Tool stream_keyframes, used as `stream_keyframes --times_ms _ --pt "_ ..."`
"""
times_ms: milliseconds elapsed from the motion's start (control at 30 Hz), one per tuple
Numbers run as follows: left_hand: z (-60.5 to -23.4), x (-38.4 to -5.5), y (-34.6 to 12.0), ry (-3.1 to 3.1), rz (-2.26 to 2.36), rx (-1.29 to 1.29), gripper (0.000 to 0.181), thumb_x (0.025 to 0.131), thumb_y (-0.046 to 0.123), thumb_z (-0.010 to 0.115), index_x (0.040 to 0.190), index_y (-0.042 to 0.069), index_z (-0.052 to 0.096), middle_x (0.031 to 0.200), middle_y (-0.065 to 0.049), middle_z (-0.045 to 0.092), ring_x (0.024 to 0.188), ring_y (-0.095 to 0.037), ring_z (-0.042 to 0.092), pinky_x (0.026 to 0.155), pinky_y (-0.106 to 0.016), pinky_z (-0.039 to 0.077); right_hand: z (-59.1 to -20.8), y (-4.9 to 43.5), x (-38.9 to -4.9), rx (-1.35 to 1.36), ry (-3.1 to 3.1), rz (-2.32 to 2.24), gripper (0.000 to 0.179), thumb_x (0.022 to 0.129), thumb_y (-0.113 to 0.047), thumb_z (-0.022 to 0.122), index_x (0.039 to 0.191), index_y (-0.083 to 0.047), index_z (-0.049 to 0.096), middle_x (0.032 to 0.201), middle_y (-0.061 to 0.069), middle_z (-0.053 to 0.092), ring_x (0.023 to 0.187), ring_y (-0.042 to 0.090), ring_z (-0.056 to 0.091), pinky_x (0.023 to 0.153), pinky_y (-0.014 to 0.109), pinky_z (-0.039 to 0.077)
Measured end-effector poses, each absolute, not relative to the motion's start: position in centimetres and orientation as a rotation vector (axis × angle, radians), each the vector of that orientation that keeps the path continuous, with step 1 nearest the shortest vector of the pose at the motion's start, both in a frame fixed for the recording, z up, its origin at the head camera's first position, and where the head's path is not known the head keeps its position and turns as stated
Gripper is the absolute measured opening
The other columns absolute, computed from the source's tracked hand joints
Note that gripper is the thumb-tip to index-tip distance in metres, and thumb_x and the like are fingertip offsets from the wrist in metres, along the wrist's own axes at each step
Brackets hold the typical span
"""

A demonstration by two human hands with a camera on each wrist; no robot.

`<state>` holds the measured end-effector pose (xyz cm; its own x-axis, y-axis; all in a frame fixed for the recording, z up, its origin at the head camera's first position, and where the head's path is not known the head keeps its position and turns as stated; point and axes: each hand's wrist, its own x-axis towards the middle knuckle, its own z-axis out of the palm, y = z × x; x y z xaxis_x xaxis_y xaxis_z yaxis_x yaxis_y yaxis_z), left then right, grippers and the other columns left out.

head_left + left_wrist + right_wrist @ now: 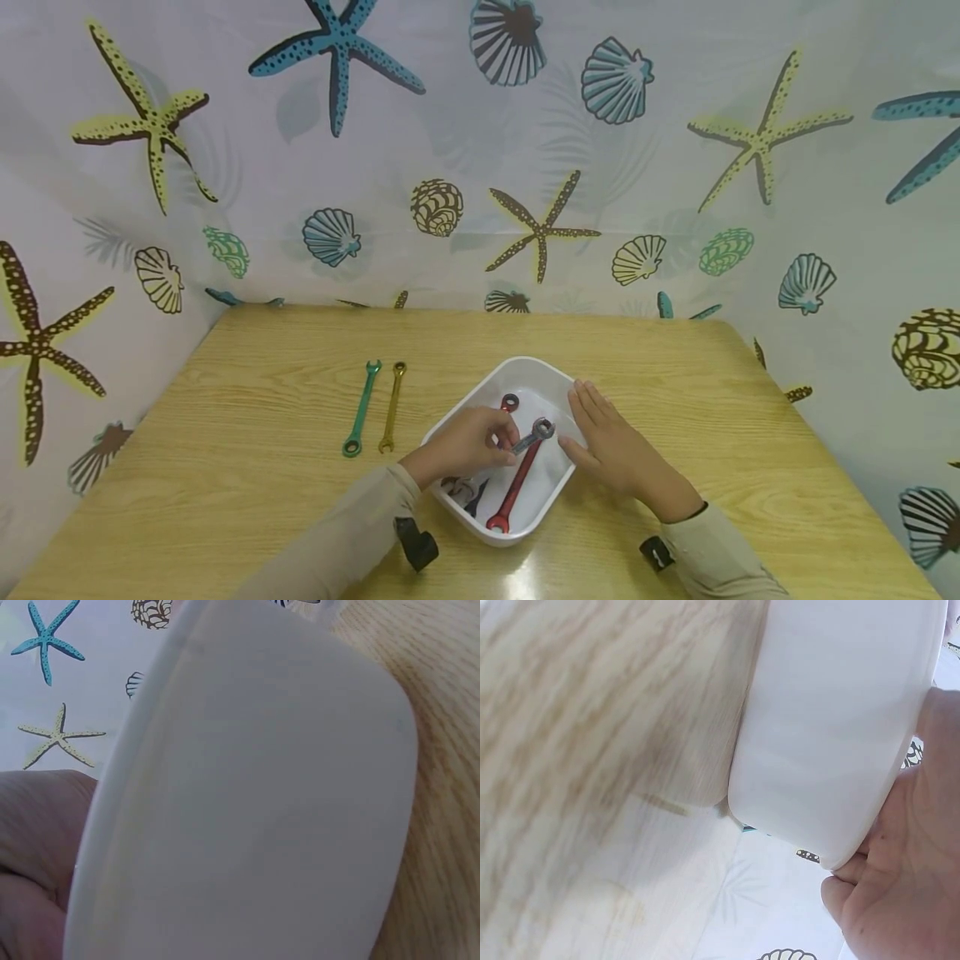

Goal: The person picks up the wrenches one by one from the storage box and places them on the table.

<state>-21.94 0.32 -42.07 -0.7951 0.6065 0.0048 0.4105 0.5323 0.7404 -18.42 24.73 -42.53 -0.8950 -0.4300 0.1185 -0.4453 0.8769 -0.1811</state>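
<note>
A white plastic bin point(542, 377) stands on the wooden table. Over it, my left hand point(461, 442) pinches a silver combination wrench point(534, 436) between thumb and fingers. My right hand point(618, 450) lies along the bin's right rim with straight fingers, the thumb reaching inside. Inside the bin lies a long red wrench point(516, 492); the ring end of another red wrench point(510, 402) shows beyond my left hand. Further metal pieces point(459, 490) sit in the near left corner, partly hidden by that hand. The left wrist view is mostly filled by the bin's outer wall point(262, 787).
Left of the bin, a green wrench point(363, 408) and a gold wrench point(393, 407) lie side by side on the table point(262, 400). A curtain point(450, 275) printed with starfish and shells surrounds the back and sides.
</note>
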Motion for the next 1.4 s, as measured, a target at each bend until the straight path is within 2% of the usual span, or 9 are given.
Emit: stream_keyframes --times_ms 400,733,900,1200,1400 --pt "-41.4 -22.2 -0.4 2.453 1.388 0.657 0.014 0.083 0.011 0.074 0.090 0.013 0.063 0.087 0.001 0.061 0.076 -0.013 0.059 0.065 -0.026 0.052 -42.5 24.6 -18.4 0.688 -2.969 0.330 0.068 0.099 -0.035 0.048 0.144 0.012 0.028 0.153 0.027 0.021 0.143 0.041 0.016 0.113 0.052 0.021" --pt "-39.5 -22.8 -2.4 2.358 1.694 0.449 0.017 0.087 0.006 0.069 0.103 0.004 0.062 0.095 -0.009 0.062 0.080 -0.017 0.063 0.063 -0.030 0.057 -42.5 24.5 -18.2 0.673 -2.993 0.337 0.069 0.100 -0.039 0.045 0.145 0.010 0.027 0.154 0.025 0.020 0.144 0.039 0.014 0.114 0.050 0.020" --pt "-38.2 -23.5 -4.2 2.343 1.822 0.337 0.019 0.086 0.007 0.070 0.104 0.005 0.062 0.099 -0.011 0.062 0.080 -0.018 0.065 0.066 -0.036 0.058 -42.6 24.5 -18.2 0.673 -2.998 0.335 0.069 0.100 -0.039 0.044 0.146 0.009 0.025 0.155 0.025 0.018 0.144 0.039 0.013 0.114 0.050 0.019" --pt "-37.2 -24.7 -8.7 2.397 1.854 0.251 0.028 0.090 0.012 0.067 0.116 0.004 0.058 0.109 -0.014 0.057 0.091 -0.021 0.065 0.074 -0.040 0.057 -42.4 24.5 -18.2 0.674 -2.996 0.329 0.069 0.100 -0.037 0.045 0.146 0.010 0.025 0.155 0.025 0.018 0.144 0.039 0.013 0.114 0.050 0.019" --pt "-38.4 -25.3 -12.4 2.475 1.803 0.221 0.031 0.092 0.014 0.065 0.119 0.002 0.057 0.110 -0.015 0.057 0.091 -0.022 0.064 0.071 -0.035 0.057 -42.2 24.4 -18.4 0.671 -2.997 0.338 0.069 0.100 -0.038 0.045 0.146 0.009 0.025 0.155 0.025 0.017 0.144 0.039 0.013 0.114 0.050 0.019"
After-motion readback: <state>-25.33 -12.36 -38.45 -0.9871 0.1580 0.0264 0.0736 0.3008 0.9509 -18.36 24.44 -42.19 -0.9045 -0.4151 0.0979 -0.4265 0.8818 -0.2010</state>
